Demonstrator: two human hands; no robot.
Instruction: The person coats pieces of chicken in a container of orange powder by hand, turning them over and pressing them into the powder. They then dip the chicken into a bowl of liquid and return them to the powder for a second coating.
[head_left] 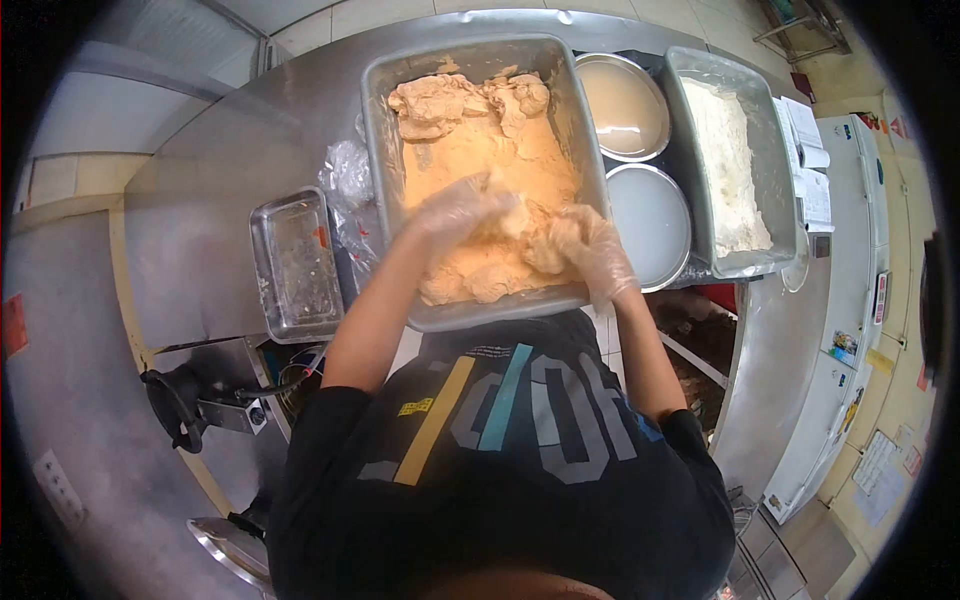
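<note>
A large grey tub (375, 140) holds orange breading flour (465, 150). Several coated chicken pieces (440, 100) are heaped along its far side, and floury lumps (490, 283) lie near its front wall. Both my hands wear clear plastic gloves and are inside the tub. My left hand (465, 208) is over the middle of the flour, its fingers smeared by motion beside a pale, blurred piece. At the right side, my right hand (597, 250) has its fingers closed on a flour-coated chicken piece (543, 248).
Right of the tub stand a round pan of cloudy tan liquid (622, 105) and a round pan of whitish liquid (648, 225). Beyond them is a grey tub with white flour (725, 165). A metal tray (298, 262) and crumpled clear plastic (347, 180) lie to the left.
</note>
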